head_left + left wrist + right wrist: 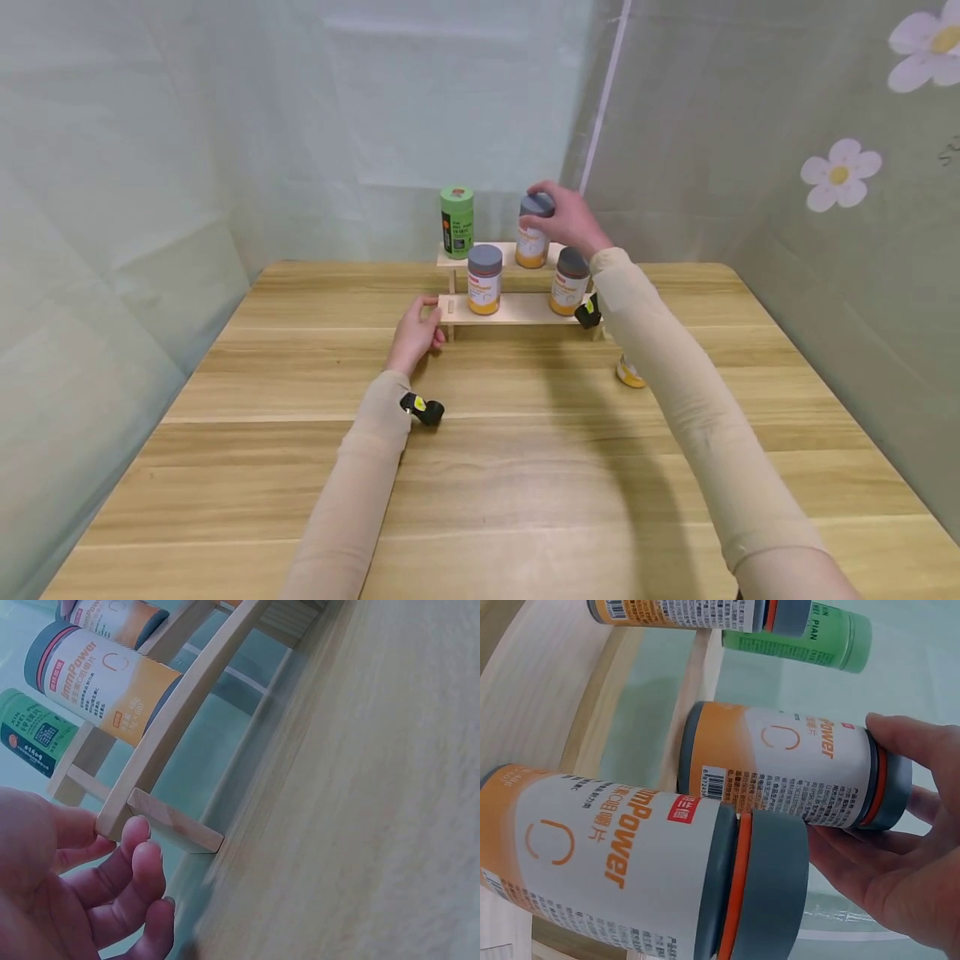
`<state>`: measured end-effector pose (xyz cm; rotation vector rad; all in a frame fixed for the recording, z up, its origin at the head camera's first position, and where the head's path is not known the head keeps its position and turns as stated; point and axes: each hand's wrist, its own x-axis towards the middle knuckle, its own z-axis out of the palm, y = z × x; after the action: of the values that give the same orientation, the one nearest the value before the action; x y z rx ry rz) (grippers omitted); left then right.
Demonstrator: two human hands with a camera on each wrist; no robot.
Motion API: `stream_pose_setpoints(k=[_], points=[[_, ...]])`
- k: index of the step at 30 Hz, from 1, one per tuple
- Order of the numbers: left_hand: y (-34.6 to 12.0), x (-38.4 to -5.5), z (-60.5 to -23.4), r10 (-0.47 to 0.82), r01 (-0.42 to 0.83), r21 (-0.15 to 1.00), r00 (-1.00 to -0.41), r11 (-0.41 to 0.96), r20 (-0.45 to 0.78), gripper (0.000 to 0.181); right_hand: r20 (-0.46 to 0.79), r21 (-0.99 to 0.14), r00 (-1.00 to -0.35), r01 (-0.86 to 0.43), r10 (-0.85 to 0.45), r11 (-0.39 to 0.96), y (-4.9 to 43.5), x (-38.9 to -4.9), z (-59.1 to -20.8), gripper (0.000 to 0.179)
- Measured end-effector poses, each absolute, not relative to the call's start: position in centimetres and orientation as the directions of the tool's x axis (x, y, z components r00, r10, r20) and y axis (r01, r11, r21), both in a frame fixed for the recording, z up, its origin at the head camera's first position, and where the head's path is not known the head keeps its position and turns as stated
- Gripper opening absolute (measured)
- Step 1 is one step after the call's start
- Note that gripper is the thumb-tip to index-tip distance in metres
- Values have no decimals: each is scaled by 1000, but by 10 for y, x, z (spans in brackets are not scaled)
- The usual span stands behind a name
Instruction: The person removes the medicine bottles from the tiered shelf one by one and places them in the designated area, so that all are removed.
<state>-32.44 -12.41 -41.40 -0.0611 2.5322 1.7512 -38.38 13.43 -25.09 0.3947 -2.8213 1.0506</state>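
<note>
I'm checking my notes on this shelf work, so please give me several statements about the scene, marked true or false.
1. The right hand holds a grey-lidded jar. True.
2. The left hand touches the lower tier of the wooden stand. True.
3. The wooden stand has three tiers. False: it has two.
4. A green container stands on the upper tier. True.
5. The lower tier bears three jars. False: it bears two, a left jar and a right jar.
6. Every jar is fully in view. False: a sleeve partly hides a table jar.
</note>
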Motion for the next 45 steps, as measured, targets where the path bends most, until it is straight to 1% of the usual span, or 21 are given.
stream_pose_setpoints(k=[8,17,20,25,30,36,42,45], points=[[-124,-326,-414,2,-69,937,-997,343,-75,38,247,-611,-937,-348,-246,711,135,-373,-250,45],[-127,-326,-414,5,-75,938,-997,337,-81,38,263,-608,-922,-387,-284,694,132,-357,-247,42],[-129,-327,-415,-2,-78,938,-997,338,-82,38,272,-586,-910,-414,-313,696,130,-350,-246,42],[-132,-329,-416,-11,-80,942,-997,327,-81,38,246,-568,-900,-434,-359,699,126,-340,-251,46],[-131,-329,-416,0,-78,951,-997,300,-82,38,224,-588,-908,-415,-353,694,128,-329,-260,52],[-131,-329,-417,0,-81,959,-996,271,-84,38,225,-575,-891,-447,-393,685,131,-318,-268,47],[-130,-329,-416,2,-84,958,-996,273,-88,38,210,-517,-882,-466,-422,717,138,-302,-272,43],[-130,-327,-416,2,-80,958,-996,276,-84,38,198,-508,-878,-472,-436,721,142,-295,-276,42]])
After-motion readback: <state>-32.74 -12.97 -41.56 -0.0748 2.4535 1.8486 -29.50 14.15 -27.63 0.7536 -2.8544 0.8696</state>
